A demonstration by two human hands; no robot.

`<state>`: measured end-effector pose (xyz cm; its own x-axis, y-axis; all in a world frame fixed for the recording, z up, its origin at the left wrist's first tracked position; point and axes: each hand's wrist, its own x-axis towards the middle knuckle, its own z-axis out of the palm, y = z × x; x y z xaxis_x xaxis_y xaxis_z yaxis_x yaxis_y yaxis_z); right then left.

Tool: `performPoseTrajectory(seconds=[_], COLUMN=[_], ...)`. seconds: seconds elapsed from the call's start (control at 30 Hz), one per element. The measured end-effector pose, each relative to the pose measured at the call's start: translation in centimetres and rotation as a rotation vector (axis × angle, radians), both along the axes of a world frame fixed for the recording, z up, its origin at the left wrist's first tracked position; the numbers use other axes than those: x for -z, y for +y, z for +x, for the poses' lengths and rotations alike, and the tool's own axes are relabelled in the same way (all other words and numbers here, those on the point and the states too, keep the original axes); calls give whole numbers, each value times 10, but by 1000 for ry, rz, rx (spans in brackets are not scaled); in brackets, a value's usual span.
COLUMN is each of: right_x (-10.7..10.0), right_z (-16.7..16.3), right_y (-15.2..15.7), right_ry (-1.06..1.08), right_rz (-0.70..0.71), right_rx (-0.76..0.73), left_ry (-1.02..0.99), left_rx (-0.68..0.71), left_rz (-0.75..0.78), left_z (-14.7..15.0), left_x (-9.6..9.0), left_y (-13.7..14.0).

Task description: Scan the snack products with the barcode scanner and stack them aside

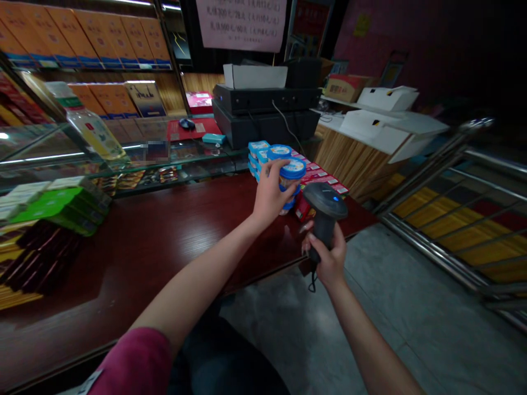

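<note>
My left hand [270, 191] is wrapped round a blue-lidded tub [293, 168] at the top of a small stack near the counter's far right end. Another blue-lidded tub [279, 152] stands just behind it, with light-blue packs [258, 146] to its left. My right hand [329, 255] grips the handle of a black barcode scanner [324, 208], head up, with a small blue light showing on top. The scanner is close to the tubs, in front of red boxes [325, 178]. The lower tubs are partly hidden by my left hand.
On the dark red counter [193, 236], green boxes [61, 206] and dark-wrapped packs [43, 255] are stacked at left. A clear bottle [93, 129] stands by the glass case. Black machines [263, 112] are behind the tubs; a metal railing [436, 247] runs at right.
</note>
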<state>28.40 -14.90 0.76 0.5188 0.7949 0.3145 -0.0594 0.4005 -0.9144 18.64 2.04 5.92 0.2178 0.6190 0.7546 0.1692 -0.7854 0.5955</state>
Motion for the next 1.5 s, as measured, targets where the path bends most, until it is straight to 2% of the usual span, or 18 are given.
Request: performPoseTrajectory(seconds=[0.1, 0.2, 0.33, 0.47, 0.6, 0.73, 0.87, 1.0, 1.27, 1.5], right_x=[-4, -13, -29, -32, -27, -22, -14, -6, -4, -3], right_z=[-5, -14, -43, -91, -143, -183, -209, -221, -226, -225], right_y=[-2, -3, 14, 57, 107, 144, 158, 155, 149, 149], right_ry=[-10, -22, -1, 118, 258, 313, 315, 239, 198, 188], right_rz=[18, 9, -73, -155, -238, -280, -261, -287, -324, -314], right_rx=[15, -42, -292, -563, -778, -904, -967, -984, -861, -877], left_ry=[-149, -296, -492, -655, -761, -826, -910, -938, -867, -761], left_rx=[22, 77, 167, 156, 64, 26, -12, -35, -13, -41], left_rz=[-128, -307, -639, -904, -971, -909, -882, -868, -823, -762], left_z=[-7, -39, -123, -214, -283, -327, -347, -348, -344, -344], left_x=[0, 1, 12, 32, 48, 57, 63, 69, 71, 75], left_y=[-5, 3, 21, 31, 39, 52, 66, 73, 71, 71])
